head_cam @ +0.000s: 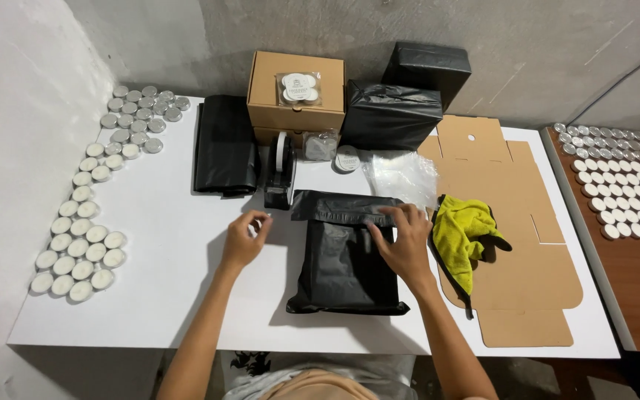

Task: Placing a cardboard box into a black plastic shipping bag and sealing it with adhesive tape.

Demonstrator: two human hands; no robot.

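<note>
Pressing down with our right hand (403, 241), we keep the fingers spread flat on the folded-over top flap of the black mailer bag (346, 255), so that hand is open and bears on the bag rather than gripping it. Our left hand (244, 238) hovers just left of the bag, near the base of the black tape dispenser (281, 174); thumb and fingertips are pinched together, perhaps on a small strip of tape, but we cannot tell whether anything is between them.

We judge the packing to be well along. The bag looks filled and bulges in its near half, and its flap is turned down across the far end. Sealing seems to be what is left: we see no tape on the flap yet.

The bag lies in the middle of the white table (164, 296), directly under our right palm and just right of our left hand, its far edge close to the dispenser.

Round about, tealight candles (83, 248) sit in rows along the left edge. A brown cardboard box (296, 92) stands at the far side beside two black wrapped parcels (398, 111). A yellow cloth (468, 233) rests on a flattened cardboard blank (527, 274) to the right, just beside our right hand.
</note>
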